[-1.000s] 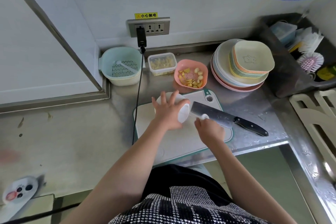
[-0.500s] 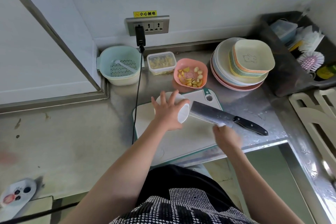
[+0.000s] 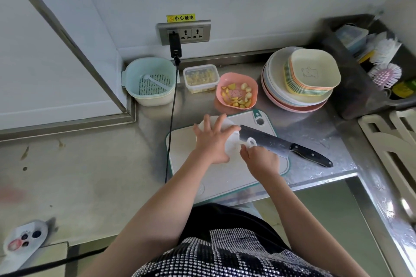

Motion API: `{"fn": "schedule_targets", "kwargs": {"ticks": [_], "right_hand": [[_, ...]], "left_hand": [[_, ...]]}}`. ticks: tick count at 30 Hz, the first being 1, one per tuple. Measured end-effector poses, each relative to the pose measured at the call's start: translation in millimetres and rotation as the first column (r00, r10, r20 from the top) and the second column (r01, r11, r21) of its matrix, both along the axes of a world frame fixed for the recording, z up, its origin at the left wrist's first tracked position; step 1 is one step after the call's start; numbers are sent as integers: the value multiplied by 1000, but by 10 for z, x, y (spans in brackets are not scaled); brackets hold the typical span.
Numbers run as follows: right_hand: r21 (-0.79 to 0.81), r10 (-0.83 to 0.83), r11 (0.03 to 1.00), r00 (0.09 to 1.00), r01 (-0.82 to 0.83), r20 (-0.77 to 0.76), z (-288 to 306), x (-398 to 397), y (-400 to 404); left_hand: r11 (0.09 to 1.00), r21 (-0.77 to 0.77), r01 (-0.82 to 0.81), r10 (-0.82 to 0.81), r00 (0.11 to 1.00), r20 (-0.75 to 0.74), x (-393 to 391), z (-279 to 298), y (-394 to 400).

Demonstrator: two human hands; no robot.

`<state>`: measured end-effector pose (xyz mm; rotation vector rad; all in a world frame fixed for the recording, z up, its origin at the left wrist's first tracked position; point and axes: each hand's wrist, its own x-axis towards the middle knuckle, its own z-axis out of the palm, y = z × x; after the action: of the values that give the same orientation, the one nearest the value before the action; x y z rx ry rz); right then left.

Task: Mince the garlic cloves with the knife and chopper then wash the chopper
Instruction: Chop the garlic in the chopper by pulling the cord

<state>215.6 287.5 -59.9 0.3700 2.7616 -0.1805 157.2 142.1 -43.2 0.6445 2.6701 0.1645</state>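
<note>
1. Two bare hands work over a white cutting board (image 3: 216,177) with a teal rim, which lies on a steel counter (image 3: 101,164).
2. The left hand (image 3: 212,141) lies on top of a white round chopper (image 3: 230,141) standing on the board, fingers spread and pressing down on its lid.
3. The right hand (image 3: 261,159) is curled, pinching a white ring-shaped pull handle (image 3: 251,142) just beside the chopper's right side.
4. A knife (image 3: 281,145) with a broad grey blade and black handle lies flat beside the right hand, its blade on the board's right part, its handle out over the counter. Neither hand holds it.
5. Behind the board, a pink bowl (image 3: 236,91) holds pale garlic cloves (image 3: 246,92) and yellow pieces; a printed cartoon figure shows on its bottom.
6. Left of it stands a clear lidded box (image 3: 201,78) with pale contents, then a light blue strainer basket (image 3: 149,81).
7. To the right, a stack of pastel plates and square dishes (image 3: 301,78); the top dish bears a faint cartoon drawing.
8. On the wall, a grey socket panel (image 3: 193,32) has a black plug in its left outlet; above it a yellow sticker (image 3: 180,18) reads "小心触电" beside a warning triangle.
</note>
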Motion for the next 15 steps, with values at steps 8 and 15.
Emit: {"fn": "schedule_targets", "kwargs": {"ticks": [8, 15], "right_hand": [[138, -558, 830, 816, 541, 154, 3, 721, 1087], [-91, -105, 990, 994, 108, 34, 157, -24, -89]], "left_hand": [[998, -22, -57, 57, 998, 7, -133, 13, -158], [997, -26, -66, 67, 997, 31, -136, 16, -138]]}}
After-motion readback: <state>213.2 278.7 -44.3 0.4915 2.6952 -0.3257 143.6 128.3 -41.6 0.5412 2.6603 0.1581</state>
